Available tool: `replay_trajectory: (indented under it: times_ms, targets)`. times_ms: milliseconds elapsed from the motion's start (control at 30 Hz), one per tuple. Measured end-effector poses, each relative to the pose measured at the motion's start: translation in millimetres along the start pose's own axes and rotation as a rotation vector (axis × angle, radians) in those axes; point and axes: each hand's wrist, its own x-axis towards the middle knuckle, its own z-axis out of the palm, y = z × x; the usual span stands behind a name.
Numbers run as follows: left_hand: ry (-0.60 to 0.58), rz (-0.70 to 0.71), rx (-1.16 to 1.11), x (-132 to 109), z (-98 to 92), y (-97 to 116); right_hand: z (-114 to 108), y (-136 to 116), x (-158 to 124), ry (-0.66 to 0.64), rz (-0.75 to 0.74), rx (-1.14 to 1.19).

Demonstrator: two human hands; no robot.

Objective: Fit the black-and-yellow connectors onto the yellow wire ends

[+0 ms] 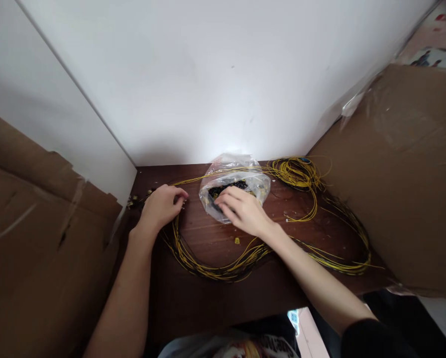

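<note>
My left hand [166, 205] is over the left end of a bundle of thin yellow and black wires [215, 272], its fingers curled and closed around them. Small pale tips show by the thumb and forefinger, too fine to make out. My right hand [243, 209] reaches over the mouth of a clear plastic bag [228, 166], fingers stretched and slightly apart. Inside the bag are small black pieces [240, 184] and some yellow ones. The fingertips are at these pieces; whether they touch any I cannot tell.
A coil of yellow wire [297, 173] lies at the back right of the brown tabletop [208, 238]. One small yellow piece [237, 240] is loose in front of the bag. Cardboard [40, 238] stands at the left, a cardboard box [402, 174] at the right, a white wall [215, 84] behind.
</note>
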Motion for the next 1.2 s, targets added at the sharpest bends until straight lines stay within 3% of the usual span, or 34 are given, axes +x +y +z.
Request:
replay_trajectory:
  times_ms: [200, 867, 1200]
  targets:
    - [-0.037, 0.098, -0.023, -2.8, -1.4, 0.5, 22.5, -3.2, -8.9, -0.090, -0.073, 0.015]
    - [-0.025, 0.255, -0.047, 1.7, 6.8, 6.6, 26.0, -2.6, -17.8, -0.189, -0.017, 0.117]
    - [-0.062, 0.205, -0.103, 0.8, 5.9, 1.9, 25.1, 1.9, -19.2, -0.195, -0.056, 0.132]
